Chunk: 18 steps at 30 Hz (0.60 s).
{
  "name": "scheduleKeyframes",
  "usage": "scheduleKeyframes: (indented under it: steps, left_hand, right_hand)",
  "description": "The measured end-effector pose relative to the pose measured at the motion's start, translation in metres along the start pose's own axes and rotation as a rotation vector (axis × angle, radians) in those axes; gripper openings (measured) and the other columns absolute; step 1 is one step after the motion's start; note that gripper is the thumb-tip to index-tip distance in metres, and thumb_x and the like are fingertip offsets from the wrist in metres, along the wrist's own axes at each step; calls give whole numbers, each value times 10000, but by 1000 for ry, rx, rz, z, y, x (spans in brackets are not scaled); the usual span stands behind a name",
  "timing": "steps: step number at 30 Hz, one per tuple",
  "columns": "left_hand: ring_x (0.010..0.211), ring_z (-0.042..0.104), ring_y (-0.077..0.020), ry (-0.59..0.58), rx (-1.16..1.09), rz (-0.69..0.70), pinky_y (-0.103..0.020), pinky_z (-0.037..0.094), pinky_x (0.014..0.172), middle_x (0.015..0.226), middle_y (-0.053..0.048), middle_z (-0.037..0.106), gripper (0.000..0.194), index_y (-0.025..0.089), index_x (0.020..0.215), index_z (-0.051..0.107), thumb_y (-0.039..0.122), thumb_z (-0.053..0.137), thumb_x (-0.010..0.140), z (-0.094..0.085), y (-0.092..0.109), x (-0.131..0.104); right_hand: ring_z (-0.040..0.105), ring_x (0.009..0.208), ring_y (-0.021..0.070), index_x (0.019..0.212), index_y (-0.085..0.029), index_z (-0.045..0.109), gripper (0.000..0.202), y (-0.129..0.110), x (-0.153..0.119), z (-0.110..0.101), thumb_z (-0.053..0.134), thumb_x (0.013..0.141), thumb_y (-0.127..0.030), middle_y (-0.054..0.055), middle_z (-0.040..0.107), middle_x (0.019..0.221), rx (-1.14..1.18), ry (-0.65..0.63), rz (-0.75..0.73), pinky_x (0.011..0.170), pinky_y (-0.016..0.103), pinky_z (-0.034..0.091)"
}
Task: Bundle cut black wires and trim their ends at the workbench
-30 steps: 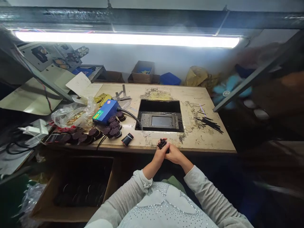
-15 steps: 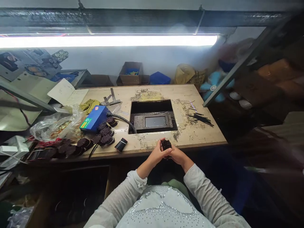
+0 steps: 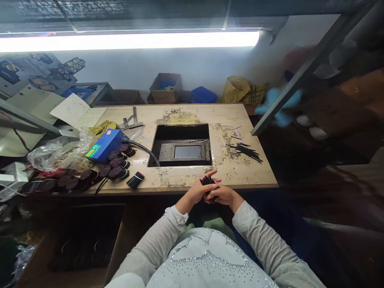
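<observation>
My left hand (image 3: 197,191) and my right hand (image 3: 225,193) meet just in front of the table's front edge. Between them is a bundle of thin black sticks (image 3: 207,181), its end facing up. Fingers of both hands wrap round it, and a left fingertip stretches out past its far side. The lower part of the bundle is hidden by my fingers. A smaller banded bundle of black sticks (image 3: 135,180) with reddish ends lies on the table to the left of my hands.
A cut-out in the wooden table (image 3: 180,176) holds a device with a small screen (image 3: 188,151). Loose black sticks (image 3: 247,152) lie at the right. A blue box (image 3: 105,146) with a black cable (image 3: 142,148) stands left, beside several dark bundles (image 3: 118,164). A lamp tube (image 3: 129,41) hangs above.
The view has swung slightly right, so the table sits further left. Both hands have closed more around the bundle and cover more of it; a left finger now stretches out.
</observation>
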<state>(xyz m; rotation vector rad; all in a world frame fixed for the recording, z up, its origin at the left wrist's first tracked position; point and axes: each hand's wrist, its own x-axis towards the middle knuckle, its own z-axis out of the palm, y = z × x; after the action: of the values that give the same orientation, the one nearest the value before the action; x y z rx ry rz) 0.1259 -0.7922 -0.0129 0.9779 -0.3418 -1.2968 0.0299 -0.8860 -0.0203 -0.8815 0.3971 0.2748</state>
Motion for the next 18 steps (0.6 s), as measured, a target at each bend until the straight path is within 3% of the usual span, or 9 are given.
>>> scheduleKeyframes:
  steps: [6, 10, 12, 15, 18]
  left_hand:
    - [861, 659, -204, 92, 24, -46, -285, 506, 725, 1055, -110, 699, 716, 187, 1314, 515, 266, 773, 650, 14, -11, 16]
    - [770, 663, -197, 129, -57, -71, -296, 516, 644, 1118, -130, 683, 732, 193, 1330, 478, 302, 749, 659, 24, -16, 29]
    - [806, 670, -214, 165, -112, -67, -319, 526, 676, 1103, -130, 689, 731, 185, 1326, 472, 302, 750, 660, 26, -15, 36]
    - [868, 669, -214, 248, -143, -32, -322, 523, 735, 1026, -111, 709, 709, 171, 1287, 491, 290, 778, 649, 26, -13, 46]
    - [829, 670, -189, 307, -76, 25, -287, 506, 711, 932, -80, 716, 687, 173, 1217, 522, 297, 817, 610, 24, -14, 59]
  right_hand:
    - [588, 534, 127, 718, -163, 574, 218, -11, 3, -28, 688, 553, -250, -8, 645, 570, -234, -17, 76, 531, 238, 459]
    - [626, 638, 141, 797, -153, 634, 292, -33, -2, -50, 729, 638, -379, 10, 669, 663, -472, -109, 91, 575, 242, 489]
    - [620, 661, 146, 839, -157, 650, 359, -45, -10, -63, 725, 676, -468, 14, 661, 691, -571, -80, 54, 555, 235, 480]
    - [614, 731, 156, 921, -163, 649, 441, -52, -25, -78, 696, 704, -544, 39, 655, 817, -580, 212, -75, 547, 232, 485]
    - [604, 716, 143, 1088, -185, 564, 536, -47, -32, -81, 723, 677, -491, 19, 611, 862, -448, 533, -251, 543, 240, 509]
